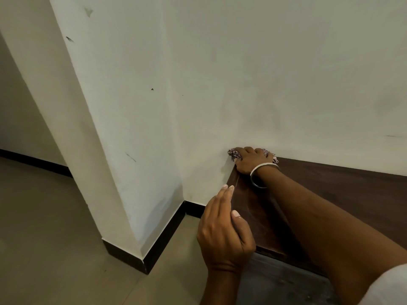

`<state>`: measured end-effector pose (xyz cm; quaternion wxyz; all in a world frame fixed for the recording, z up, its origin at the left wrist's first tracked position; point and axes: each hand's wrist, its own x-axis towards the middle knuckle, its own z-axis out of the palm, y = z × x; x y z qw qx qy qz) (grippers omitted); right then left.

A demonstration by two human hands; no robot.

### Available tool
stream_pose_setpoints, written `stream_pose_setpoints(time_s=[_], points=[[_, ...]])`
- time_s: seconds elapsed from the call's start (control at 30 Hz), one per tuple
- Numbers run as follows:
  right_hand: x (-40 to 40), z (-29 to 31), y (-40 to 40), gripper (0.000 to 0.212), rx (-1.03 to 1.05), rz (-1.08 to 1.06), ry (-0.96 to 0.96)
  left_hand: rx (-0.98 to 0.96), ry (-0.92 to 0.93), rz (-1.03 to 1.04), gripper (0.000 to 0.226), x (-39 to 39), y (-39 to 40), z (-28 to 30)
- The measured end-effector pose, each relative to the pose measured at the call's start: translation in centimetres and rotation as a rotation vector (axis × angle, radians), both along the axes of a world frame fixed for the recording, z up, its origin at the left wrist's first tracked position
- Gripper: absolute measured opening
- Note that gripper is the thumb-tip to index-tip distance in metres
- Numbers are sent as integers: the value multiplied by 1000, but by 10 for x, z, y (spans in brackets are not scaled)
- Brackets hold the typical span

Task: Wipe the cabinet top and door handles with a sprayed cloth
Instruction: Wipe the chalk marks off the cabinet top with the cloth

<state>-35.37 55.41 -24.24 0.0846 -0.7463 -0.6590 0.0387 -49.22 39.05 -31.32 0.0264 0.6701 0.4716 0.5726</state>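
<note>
The dark brown wooden cabinet top (343,190) runs along the white wall at the right. My right hand (250,160), a metal bangle on its wrist, presses a patterned cloth (234,154) onto the top's far left corner, right against the wall. The cloth shows on both sides of the hand. My left hand (222,230) rests on the cabinet's left edge nearer to me, fingers straight and pointing toward the wall. The door handles are out of view.
A white wall (264,73) rises directly behind the cabinet, and a white pillar (105,106) juts out at the left. Black skirting (167,234) lines the beige tiled floor (55,227). The grey cabinet front (277,278) drops below the top's near edge.
</note>
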Motion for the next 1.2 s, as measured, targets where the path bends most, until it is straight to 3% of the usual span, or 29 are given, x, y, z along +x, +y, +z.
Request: stream_pose_setpoints(time_s=[0.17,0.53,0.9,1.2], points=[[13,4,-9,52,-15,15,50,-12,3,-3,49,-1,0,2],[55,4,-38,54,-50,-160,60,-46,13,19,48,1,-4,4],[-9,1,-43,51,-25,70,82,-63,38,45,51,-1,-4,7],[63,5,-68,54,-72,-151,95,-96,29,46,50,-1,-5,6]])
